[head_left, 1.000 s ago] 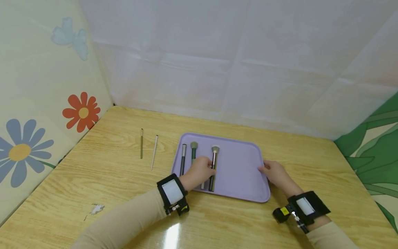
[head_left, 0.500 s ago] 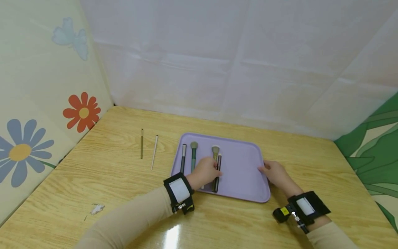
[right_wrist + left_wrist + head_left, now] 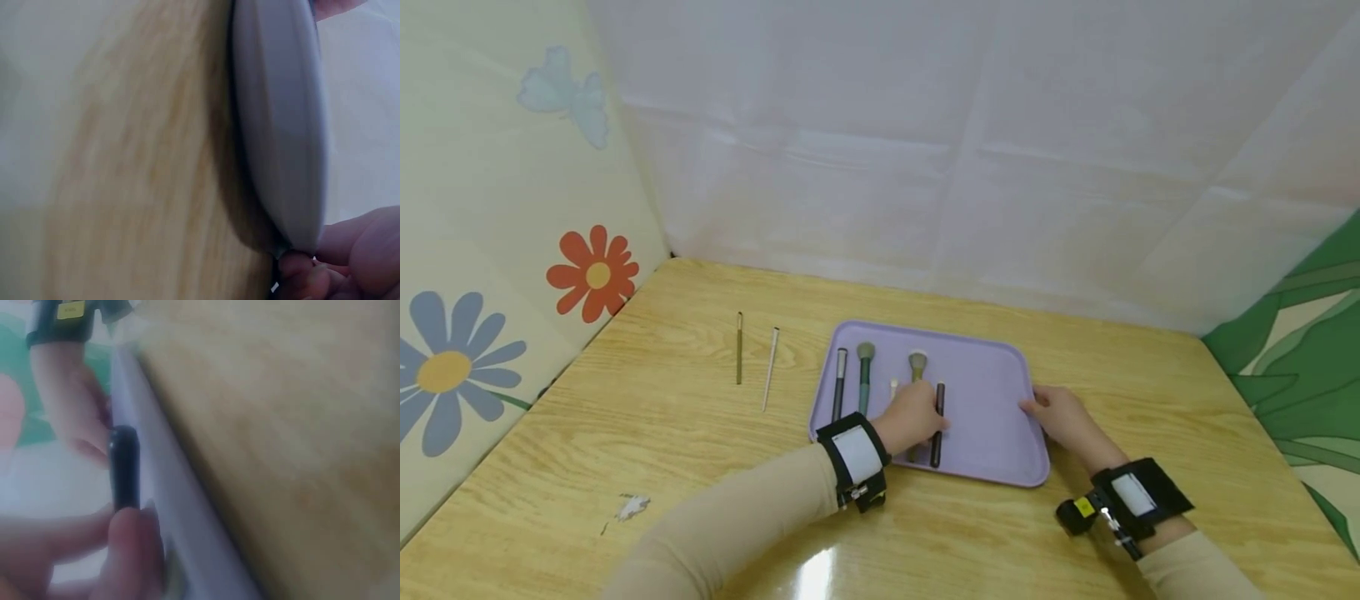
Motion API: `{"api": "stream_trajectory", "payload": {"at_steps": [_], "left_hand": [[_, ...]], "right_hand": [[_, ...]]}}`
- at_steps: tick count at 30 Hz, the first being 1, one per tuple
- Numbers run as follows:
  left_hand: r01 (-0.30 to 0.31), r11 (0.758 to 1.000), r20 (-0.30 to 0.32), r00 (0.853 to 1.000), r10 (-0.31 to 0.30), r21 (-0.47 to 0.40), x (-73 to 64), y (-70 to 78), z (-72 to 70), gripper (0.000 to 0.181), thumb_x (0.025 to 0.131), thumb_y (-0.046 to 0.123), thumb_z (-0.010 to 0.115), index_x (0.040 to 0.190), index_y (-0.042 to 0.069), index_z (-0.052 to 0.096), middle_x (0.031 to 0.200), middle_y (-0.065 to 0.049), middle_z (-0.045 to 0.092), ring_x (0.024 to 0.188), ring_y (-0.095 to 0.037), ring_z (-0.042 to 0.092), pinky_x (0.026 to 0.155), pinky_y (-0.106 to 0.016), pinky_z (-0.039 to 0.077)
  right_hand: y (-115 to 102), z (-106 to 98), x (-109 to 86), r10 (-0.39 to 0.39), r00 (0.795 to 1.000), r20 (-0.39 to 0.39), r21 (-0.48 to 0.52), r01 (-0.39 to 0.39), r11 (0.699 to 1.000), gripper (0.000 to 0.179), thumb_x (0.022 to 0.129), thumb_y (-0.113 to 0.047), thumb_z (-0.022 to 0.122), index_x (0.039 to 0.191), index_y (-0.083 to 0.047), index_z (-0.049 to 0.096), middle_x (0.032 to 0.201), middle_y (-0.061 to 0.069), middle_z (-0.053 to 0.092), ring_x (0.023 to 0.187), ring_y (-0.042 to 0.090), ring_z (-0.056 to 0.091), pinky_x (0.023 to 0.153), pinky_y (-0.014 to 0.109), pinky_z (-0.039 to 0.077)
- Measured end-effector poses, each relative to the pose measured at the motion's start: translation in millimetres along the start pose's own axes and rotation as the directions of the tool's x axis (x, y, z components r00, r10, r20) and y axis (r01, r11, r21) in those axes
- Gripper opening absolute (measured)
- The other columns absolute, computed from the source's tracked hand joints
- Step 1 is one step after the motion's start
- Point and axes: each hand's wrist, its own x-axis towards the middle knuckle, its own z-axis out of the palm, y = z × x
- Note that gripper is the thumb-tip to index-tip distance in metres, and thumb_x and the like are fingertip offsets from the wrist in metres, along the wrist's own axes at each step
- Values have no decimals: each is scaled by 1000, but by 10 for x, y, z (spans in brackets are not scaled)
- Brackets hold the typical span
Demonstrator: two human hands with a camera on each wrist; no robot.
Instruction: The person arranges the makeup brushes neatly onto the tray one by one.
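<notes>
On the purple tray (image 3: 985,400) my left hand (image 3: 908,415) pinches a dark makeup brush (image 3: 937,448) between thumb and fingers. The left wrist view shows the rounded black handle end (image 3: 125,465) jutting past the fingertips. Just left of it lies a gold-handled brush with a fluffy head (image 3: 917,363), its middle covered by the hand. A pale brush tip (image 3: 893,387) shows behind the hand. My right hand (image 3: 1063,417) grips the tray's right rim, thumb on top; in the right wrist view the fingers (image 3: 300,275) curl under the rim.
A green brush (image 3: 865,371) and a dark grey brush (image 3: 839,387) lie at the tray's left side. Left of the tray, a thin gold brush (image 3: 740,348) and a thin white brush (image 3: 771,369) rest on the wooden table (image 3: 700,433). A pale cloth wall stands behind.
My left hand has moved right with the dark brush, drawing it away from the gold-handled brush it lay against. My right hand keeps its hold on the tray rim.
</notes>
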Motion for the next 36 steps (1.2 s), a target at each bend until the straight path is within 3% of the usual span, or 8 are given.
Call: {"api": "stream_trajectory", "payload": {"at_steps": [5, 15, 18, 23, 29, 36], "left_hand": [[-25, 993, 7, 1000, 25, 115, 41, 71, 42, 18, 82, 2, 76, 73, -3, 61, 67, -10, 62, 43, -14, 58, 41, -20, 46], [-158, 951, -3, 986, 164, 266, 84, 81, 142, 9, 80, 0, 75, 79, -3, 66, 76, -10, 66, 55, -12, 54, 51, -19, 46], [-161, 951, 15, 987, 163, 263, 64, 90, 160, 6, 82, -2, 72, 83, -4, 66, 72, -10, 66, 45, -10, 56, 46, -17, 45], [-113, 971, 26, 994, 110, 209, 57, 79, 190, 5, 85, -1, 68, 85, -5, 66, 67, -10, 65, 38, -10, 55, 40, -17, 44], [-78, 989, 0, 997, 78, 125, 55, 25, 161, 13, 88, 4, 70, 83, -4, 61, 69, -9, 61, 48, -12, 55, 42, -21, 45], [-79, 991, -28, 996, 82, 109, -39, -10, -22, 20, 91, 13, 69, 91, -3, 57, 71, -6, 52, 59, -15, 49, 48, -25, 43]], "right_hand": [[16, 7, 3, -26, 1000, -6, 1, 26, 1000, 45, 101, -11, 48, 134, 19, 40, 107, 26, 59, 82, 25, 58, 64, 33, 51], [23, 9, 2, -61, 998, -11, 0, 61, 998, 43, 101, -10, 48, 132, 19, 43, 100, 23, 61, 78, 22, 57, 62, 32, 50], [20, 9, 3, -49, 999, -8, -5, 49, 999, 44, 101, -10, 48, 133, 19, 42, 100, 23, 60, 78, 22, 57, 62, 32, 50], [19, 11, 6, -50, 999, -10, -21, 50, 999, 44, 101, -10, 48, 133, 19, 42, 108, 27, 60, 84, 26, 58, 68, 36, 52], [1, 7, -2, -39, 999, -4, -23, 39, 999, 45, 101, -10, 48, 133, 20, 41, 118, 32, 57, 91, 29, 58, 77, 42, 53], [3, 0, -2, -37, 999, -4, -19, 37, 999, 45, 101, -10, 48, 134, 20, 40, 121, 34, 56, 94, 30, 58, 80, 44, 53]]}}
